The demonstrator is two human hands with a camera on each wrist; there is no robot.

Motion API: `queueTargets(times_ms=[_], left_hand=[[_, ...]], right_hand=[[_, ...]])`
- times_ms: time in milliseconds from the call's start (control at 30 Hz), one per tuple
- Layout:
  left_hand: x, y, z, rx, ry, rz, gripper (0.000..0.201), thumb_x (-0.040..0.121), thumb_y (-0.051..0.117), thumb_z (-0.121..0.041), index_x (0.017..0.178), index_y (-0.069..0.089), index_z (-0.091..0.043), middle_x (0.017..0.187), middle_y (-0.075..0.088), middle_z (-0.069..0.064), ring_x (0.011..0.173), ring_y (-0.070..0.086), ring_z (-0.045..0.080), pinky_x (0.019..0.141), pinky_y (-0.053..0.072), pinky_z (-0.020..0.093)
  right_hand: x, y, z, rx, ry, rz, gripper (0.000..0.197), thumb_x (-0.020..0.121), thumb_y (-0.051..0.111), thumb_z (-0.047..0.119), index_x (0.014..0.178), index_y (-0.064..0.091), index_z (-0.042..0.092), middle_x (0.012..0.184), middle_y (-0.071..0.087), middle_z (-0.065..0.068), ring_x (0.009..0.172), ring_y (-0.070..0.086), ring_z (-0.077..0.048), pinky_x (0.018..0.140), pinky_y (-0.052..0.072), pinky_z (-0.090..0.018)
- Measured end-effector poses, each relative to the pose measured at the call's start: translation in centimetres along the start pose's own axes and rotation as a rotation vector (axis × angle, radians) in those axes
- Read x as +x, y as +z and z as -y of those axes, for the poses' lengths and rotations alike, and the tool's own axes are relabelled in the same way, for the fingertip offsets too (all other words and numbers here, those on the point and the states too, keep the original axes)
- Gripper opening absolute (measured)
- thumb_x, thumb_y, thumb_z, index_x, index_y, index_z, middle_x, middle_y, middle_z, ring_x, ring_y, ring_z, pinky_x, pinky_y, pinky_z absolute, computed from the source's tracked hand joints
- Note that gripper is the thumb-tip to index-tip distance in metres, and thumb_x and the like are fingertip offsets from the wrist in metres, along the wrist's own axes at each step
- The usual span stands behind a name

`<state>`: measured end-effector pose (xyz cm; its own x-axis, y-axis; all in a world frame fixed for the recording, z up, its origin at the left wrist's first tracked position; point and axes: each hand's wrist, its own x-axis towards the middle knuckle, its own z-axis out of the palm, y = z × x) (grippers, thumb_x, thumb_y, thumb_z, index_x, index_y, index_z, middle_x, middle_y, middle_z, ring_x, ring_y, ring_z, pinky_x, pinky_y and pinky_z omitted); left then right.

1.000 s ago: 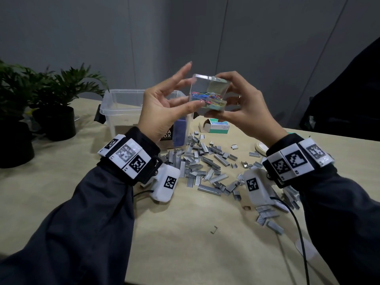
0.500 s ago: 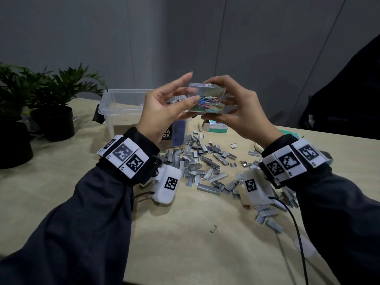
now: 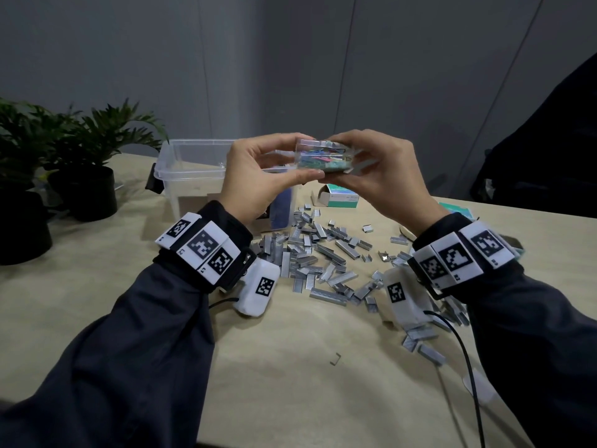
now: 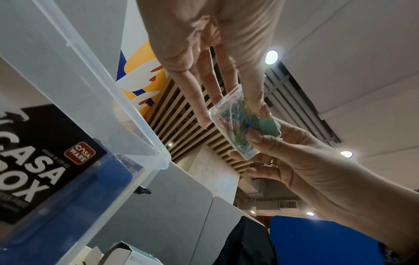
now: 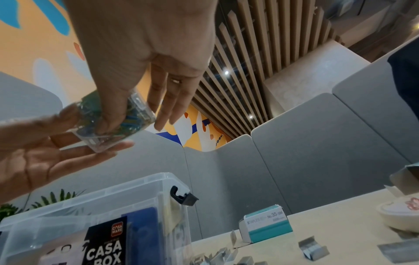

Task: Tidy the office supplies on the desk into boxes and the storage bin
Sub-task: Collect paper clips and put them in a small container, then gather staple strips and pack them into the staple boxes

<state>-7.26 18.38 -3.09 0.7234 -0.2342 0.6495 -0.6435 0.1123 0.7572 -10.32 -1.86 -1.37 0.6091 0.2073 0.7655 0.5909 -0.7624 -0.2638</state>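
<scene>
The clear paper-clip box (image 3: 323,156) sits in the air above the surface (image 3: 274,367), in front of the storage bin (image 3: 193,163), held between both your hands. Your left hand (image 3: 258,176) pinches its near end, thumb under and fingers (image 4: 199,107) over; your right hand (image 3: 381,176) curls round the far end. The bin's label reads "CASA WARE" and "CASA BOX"; the staple box (image 5: 265,226) behind the loose staples (image 3: 323,263) reads "STAPLES No.35".

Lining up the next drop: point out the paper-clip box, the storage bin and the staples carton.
paper-clip box (image 3: 323,156): head view, its clear front wall.
storage bin (image 3: 193,171): head view, its near rim.
staples carton (image 5: 265,226): right wrist view, its printed side.
</scene>
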Motion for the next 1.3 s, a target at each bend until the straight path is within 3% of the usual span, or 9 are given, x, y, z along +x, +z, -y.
queueTargets(times_ms=[200,400,567,633,700,833,967,1133,1300], left_hand=[[0.3,-0.1,0.5,0.146,0.071,-0.005,0.027,0.07,0.085,-0.017,0.091,0.069,-0.014,0.098,0.073,-0.002,0.094,0.069,0.015,0.079,0.059,0.031],[0.3,-0.1,0.7,0.218,0.14,0.028,0.024,0.073,0.084,-0.019,0.089,0.066,-0.015,0.095,0.073,0.001,0.09,0.07,0.018,0.077,0.059,0.035],[0.4,0.3,0.5,0.313,0.162,0.08,0.027,0.073,0.084,-0.02,0.09,0.067,-0.007,0.092,0.072,0.001,0.086,0.069,0.008,0.075,0.056,0.02],[0.6,1.3,0.4,0.449,0.191,0.126,0.025,0.074,0.083,-0.02,0.089,0.067,-0.009,0.088,0.071,-0.002,0.081,0.066,0.003,0.074,0.055,0.017],[1.4,2.8,0.3,0.578,0.244,0.188,0.024,0.077,0.08,-0.018,0.094,0.066,-0.011,0.088,0.07,-0.002,0.08,0.064,0.006,0.076,0.056,0.025],[3.8,6.9,-0.2,0.826,0.346,0.292,0.034,0.082,0.071,-0.024,0.114,0.062,-0.017,0.094,0.071,0.002,0.085,0.066,0.021,0.079,0.055,0.038],[6.0,10.5,0.2,1.05,0.318,0.43,0.019,0.085,0.065,-0.024,0.102,0.064,-0.015,0.095,0.068,0.006,0.087,0.062,0.03,0.075,0.052,0.041],[7.7,12.9,3.2,1.15,0.201,0.62,0.012,0.078,0.06,-0.009,0.089,0.06,-0.014,0.081,0.053,0.001,0.078,0.054,0.029,0.064,0.041,0.033],[9.5,14.5,5.3,1.347,0.137,0.75,0.01,0.078,0.06,-0.008,0.086,0.058,-0.015,0.084,0.047,0.004,0.075,0.045,0.028,0.063,0.035,0.033]], right_hand=[[-0.1,-0.1,0.2,-0.044,-0.02,-0.001,0.047,0.078,0.07,0.054,0.112,0.071,0.021,0.101,0.072,0.006,0.087,0.068,-0.009,0.07,0.059,-0.037],[-0.2,-0.2,0.2,-0.149,-0.097,0.041,0.043,0.083,0.065,0.054,0.102,0.07,0.015,0.094,0.071,0.005,0.079,0.065,-0.013,0.066,0.056,-0.04],[-0.3,-1.3,0.3,-0.141,-0.091,0.092,0.044,0.079,0.071,0.051,0.103,0.073,0.014,0.089,0.072,0.004,0.076,0.066,-0.012,0.066,0.056,-0.039],[-0.5,-2.1,-0.2,-0.17,-0.049,0.091,0.037,0.077,0.079,0.043,0.104,0.076,0.019,0.087,0.071,0.006,0.074,0.064,-0.01,0.066,0.055,-0.037],[-0.8,-3.1,-0.8,-0.166,0.051,0.091,0.031,0.076,0.083,0.03,0.105,0.076,0.021,0.091,0.073,0.006,0.077,0.066,-0.007,0.071,0.057,-0.035],[-1.7,-5.7,-1.8,-0.077,0.253,0.099,0.036,0.077,0.082,0.012,0.112,0.074,0.015,0.096,0.072,0.002,0.08,0.065,0.002,0.079,0.053,-0.011],[-1.9,-7.7,-4.1,-0.23,0.444,0.211,0.037,0.08,0.07,0.001,0.115,0.073,0.015,0.088,0.071,0.001,0.083,0.064,-0.006,0.074,0.045,-0.01],[-2.3,-8.7,-7.6,-0.428,0.596,0.535,0.047,0.089,0.06,-0.002,0.132,0.062,0.016,0.133,0.063,0.001,0.121,0.058,-0.014,0.091,0.035,-0.015],[-2.7,-9.2,-9.5,-0.427,0.643,0.509,0.043,0.091,0.059,0.004,0.134,0.06,0.014,0.134,0.062,-0.001,0.123,0.057,-0.017,0.097,0.038,-0.02]])
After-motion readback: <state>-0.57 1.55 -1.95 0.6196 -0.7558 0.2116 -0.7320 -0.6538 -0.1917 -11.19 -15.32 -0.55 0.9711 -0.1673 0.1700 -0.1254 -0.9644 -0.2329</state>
